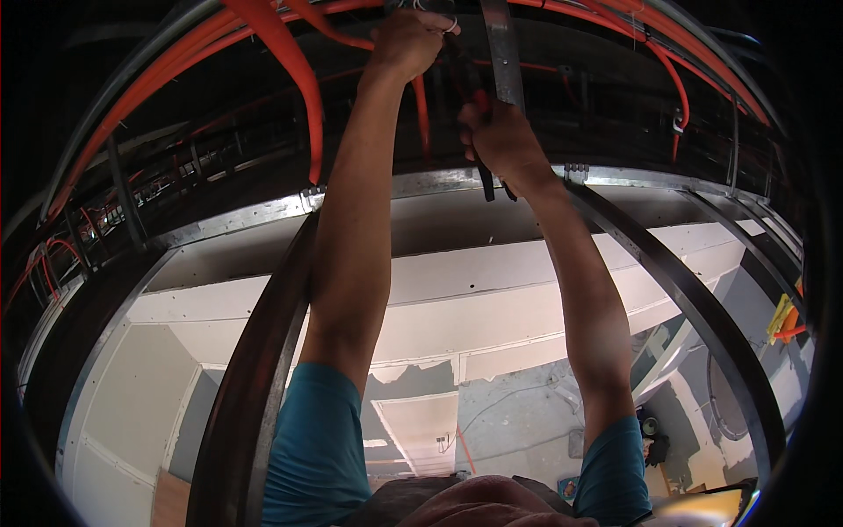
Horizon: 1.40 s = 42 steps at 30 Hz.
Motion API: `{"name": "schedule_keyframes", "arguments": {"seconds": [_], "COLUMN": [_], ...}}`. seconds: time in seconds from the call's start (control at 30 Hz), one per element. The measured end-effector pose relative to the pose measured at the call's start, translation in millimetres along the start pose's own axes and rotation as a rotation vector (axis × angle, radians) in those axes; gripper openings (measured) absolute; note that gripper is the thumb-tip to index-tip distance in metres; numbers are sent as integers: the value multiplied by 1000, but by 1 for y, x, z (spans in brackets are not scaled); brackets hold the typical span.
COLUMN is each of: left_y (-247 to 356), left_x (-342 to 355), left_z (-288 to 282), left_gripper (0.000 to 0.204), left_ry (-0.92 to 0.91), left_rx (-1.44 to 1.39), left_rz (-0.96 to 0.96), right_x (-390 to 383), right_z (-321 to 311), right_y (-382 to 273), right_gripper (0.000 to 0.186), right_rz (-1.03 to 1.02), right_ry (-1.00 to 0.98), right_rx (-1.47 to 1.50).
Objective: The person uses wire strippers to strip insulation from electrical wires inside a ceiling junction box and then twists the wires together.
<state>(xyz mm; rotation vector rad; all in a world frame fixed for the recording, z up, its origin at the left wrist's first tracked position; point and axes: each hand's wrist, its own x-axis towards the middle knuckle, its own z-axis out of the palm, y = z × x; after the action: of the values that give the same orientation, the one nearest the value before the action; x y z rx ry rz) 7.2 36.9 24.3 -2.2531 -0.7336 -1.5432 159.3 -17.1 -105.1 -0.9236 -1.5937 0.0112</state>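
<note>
Rn R hand [507,147] grips red/blk plier-type tool [479,98].

Orange-red conduit [294,75] left of the left hand [408,46]; black-and-red tool [479,98] in the right hand [511,147]; silver-grey metal strip [502,53] above it; white panel [439,277] below both, teal sleeves [318,443] lower, yellow item [780,318] far right of the right hand.

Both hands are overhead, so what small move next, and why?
Probably ease the left hand slightly clear before working the black-and-red hand tool: the right hand grips it, and its upper end reaches close to the left fingers.
</note>
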Motion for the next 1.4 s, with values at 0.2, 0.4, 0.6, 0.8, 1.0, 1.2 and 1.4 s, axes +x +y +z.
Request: {"name": "schedule_keyframes", "arguments": {"seconds": [0.2,0.4,0.6,0.8,1.0,1.2,1.4], "left_y": [-7,10,-2,4,9,14,9], "left_x": [1,-5,-2,-5,-8,-9,-9], "left_z": [-9,-11,-11,-9,-8,-7,-5], "left_gripper": [25,25,25,25,25,25,26], "left_ry": [-37,-76,-38,-25,-6,0,8], "left_rx": [-138,-93,-45,-23,50,-1,-6], "left_rz": [9,-52,3,-42,-26,-48,-26], "right_x": [-13,-3,-5,-11,-10,-5,-18], "right_z": [-9,-4,2,0,2,10,6], "right_y": [-25,2,5,-4,-3,0,-28], "right_gripper": [32,29,31,28,29,29,24], "right_rz": [268,99,-136,-83,-65,-92,250], "right_ry": [-153,-64,86,84,87,102,-87], "right_rx": [399,117,-268,-278,-308,-104,336]}}
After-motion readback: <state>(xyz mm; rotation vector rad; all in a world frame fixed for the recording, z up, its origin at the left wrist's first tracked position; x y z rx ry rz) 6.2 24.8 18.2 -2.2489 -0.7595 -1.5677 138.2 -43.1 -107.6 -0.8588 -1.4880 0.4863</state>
